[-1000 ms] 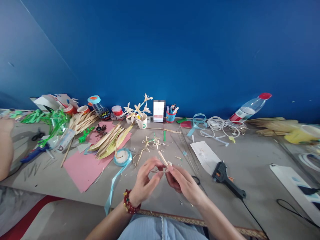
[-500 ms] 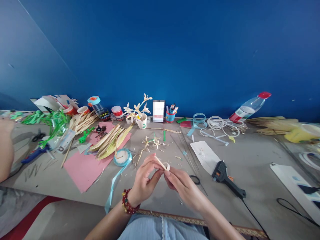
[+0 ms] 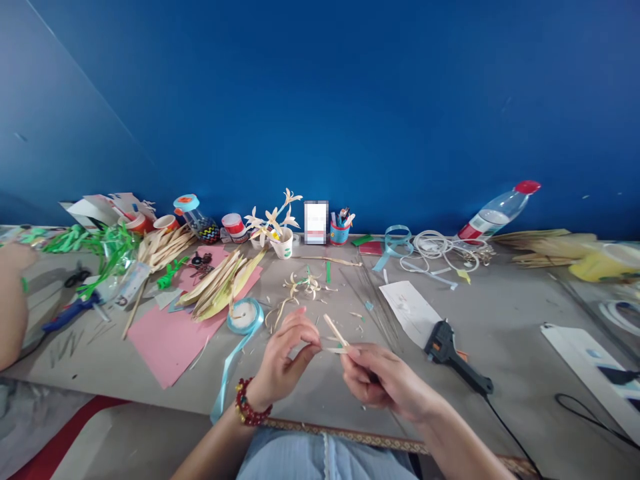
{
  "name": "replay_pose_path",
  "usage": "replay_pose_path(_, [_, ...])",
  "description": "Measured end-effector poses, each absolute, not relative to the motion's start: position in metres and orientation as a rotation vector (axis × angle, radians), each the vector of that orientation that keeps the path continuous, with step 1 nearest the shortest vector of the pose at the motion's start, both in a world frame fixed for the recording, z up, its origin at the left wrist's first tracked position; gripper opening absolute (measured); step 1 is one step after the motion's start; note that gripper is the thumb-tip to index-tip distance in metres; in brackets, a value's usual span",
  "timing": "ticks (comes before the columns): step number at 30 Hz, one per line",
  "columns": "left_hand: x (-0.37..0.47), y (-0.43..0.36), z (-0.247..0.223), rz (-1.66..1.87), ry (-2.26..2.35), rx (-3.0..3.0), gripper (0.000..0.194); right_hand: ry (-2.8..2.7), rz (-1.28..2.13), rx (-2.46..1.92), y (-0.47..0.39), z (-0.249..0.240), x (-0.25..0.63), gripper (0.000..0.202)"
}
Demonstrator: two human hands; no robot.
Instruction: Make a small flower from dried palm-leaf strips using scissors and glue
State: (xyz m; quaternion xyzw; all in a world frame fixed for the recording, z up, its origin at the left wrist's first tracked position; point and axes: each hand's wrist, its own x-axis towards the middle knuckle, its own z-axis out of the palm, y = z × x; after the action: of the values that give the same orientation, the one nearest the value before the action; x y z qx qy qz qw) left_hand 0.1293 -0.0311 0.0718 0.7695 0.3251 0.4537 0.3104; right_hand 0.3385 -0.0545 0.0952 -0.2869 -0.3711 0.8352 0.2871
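Observation:
A thin cream strip (image 3: 334,329) sticks up and to the left from my right hand (image 3: 377,377), whose fingers are closed on its lower end. A narrow pale piece (image 3: 333,350) spans the small gap between the two hands. My left hand (image 3: 290,350), with a red bead bracelet at the wrist, pinches at the left end of this piece; whether it grips it is hard to tell. Beyond the hands lie small cream flowers (image 3: 307,285) on the grey table (image 3: 310,393).
Left of my hands are a blue ribbon roll (image 3: 245,315), pink paper (image 3: 163,347) and dried husks (image 3: 213,287). A glue gun (image 3: 457,360) and white paper (image 3: 410,307) lie to the right. Another person's arm (image 3: 11,307) is at the far left.
My hands have moved apart, the right one to the right with the cream strip. The curled pale piece now stretches nearly straight between them.

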Motion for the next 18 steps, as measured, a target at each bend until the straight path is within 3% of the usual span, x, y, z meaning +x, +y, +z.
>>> replay_pose_path(18, [0.118,-0.024,0.058,1.115,0.978,1.967,0.017,-0.730,2.446,-0.443,-0.049,0.082,0.361,0.050])
